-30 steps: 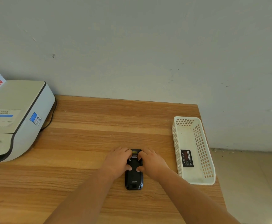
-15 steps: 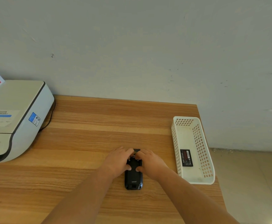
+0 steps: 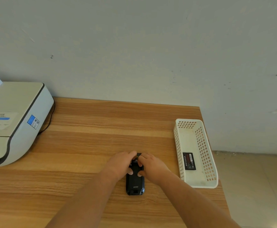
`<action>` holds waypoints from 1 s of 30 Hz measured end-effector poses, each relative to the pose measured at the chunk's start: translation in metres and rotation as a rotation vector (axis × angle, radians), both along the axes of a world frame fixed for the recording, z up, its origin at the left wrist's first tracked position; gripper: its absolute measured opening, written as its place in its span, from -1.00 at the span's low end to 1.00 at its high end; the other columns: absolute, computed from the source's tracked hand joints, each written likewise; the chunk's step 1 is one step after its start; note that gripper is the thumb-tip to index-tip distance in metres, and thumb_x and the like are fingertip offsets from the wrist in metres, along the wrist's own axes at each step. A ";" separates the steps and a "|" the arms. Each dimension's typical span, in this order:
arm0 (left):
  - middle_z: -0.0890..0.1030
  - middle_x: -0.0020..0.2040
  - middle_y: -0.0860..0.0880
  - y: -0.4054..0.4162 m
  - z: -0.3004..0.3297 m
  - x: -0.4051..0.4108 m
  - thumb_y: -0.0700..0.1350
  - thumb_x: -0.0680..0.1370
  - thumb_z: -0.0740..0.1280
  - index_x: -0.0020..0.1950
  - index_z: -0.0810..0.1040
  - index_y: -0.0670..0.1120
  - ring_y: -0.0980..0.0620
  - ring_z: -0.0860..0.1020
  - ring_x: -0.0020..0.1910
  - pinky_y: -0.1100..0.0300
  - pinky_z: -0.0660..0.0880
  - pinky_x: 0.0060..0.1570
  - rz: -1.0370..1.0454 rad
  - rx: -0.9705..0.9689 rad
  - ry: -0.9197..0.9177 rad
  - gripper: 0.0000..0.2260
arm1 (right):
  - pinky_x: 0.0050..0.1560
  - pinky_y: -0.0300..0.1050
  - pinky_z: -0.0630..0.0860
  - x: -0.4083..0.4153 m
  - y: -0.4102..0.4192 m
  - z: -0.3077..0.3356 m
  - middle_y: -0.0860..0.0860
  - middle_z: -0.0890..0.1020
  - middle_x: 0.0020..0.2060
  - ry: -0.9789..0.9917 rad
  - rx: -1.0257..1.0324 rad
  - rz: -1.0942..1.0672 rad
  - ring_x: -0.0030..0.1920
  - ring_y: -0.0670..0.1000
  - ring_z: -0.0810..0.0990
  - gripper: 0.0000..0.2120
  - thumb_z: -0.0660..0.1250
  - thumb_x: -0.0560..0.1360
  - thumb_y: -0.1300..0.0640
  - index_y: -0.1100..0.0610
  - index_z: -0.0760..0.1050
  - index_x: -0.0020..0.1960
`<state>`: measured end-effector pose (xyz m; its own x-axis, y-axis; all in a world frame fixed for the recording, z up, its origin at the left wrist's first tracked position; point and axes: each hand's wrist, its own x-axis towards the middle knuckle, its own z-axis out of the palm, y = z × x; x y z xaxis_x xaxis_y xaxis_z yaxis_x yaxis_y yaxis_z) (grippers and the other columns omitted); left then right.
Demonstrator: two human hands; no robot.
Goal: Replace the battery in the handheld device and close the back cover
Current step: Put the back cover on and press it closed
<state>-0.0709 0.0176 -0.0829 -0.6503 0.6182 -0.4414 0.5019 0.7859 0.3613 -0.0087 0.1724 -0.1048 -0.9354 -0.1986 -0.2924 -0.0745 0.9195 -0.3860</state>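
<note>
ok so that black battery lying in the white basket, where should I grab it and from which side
The battery lies flat, label up, on the floor of the white basket, lengthwise along it, with bare floor around it. The mesh walls rule out a side approach, so come straight down from above with the right hand, the nearer one. Probably pinch its two long edges and tip one up, since it lies flush.
</note>
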 end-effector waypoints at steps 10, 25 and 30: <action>0.56 0.11 0.00 0.002 -0.003 0.002 -0.18 0.44 0.47 0.15 0.40 -0.01 0.02 0.51 0.08 0.10 0.49 0.06 0.107 0.028 -0.055 -0.63 | 0.10 -0.09 0.42 0.001 -0.002 -0.001 -0.02 0.48 0.11 -0.023 -0.023 -0.049 0.12 0.02 0.44 -0.75 0.42 0.45 0.06 0.09 0.44 0.04; 0.53 -0.02 0.04 0.000 -0.004 0.005 -0.18 0.42 0.48 0.00 0.38 0.01 0.05 0.48 -0.06 0.13 0.47 -0.05 0.159 0.066 -0.036 -0.68 | 0.05 -0.11 0.41 0.009 -0.003 0.000 -0.01 0.47 0.03 -0.085 -0.068 -0.126 0.02 -0.02 0.40 -0.85 0.35 0.52 0.06 0.06 0.41 0.00; 0.53 -0.03 0.05 -0.003 -0.006 0.006 -0.15 0.42 0.49 0.07 0.40 0.02 0.06 0.51 -0.06 0.07 0.53 0.01 0.196 0.071 -0.056 -0.66 | 0.09 -0.16 0.38 0.021 -0.006 -0.008 -0.09 0.43 0.01 -0.043 -0.139 -0.227 0.03 -0.08 0.36 -0.83 0.34 0.52 0.04 0.03 0.37 0.03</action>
<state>-0.0653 0.0148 -0.0886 -0.7367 0.5133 -0.4401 0.3196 0.8380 0.4423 0.0119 0.1668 -0.1129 -0.9479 -0.0260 -0.3174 0.1469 0.8485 -0.5083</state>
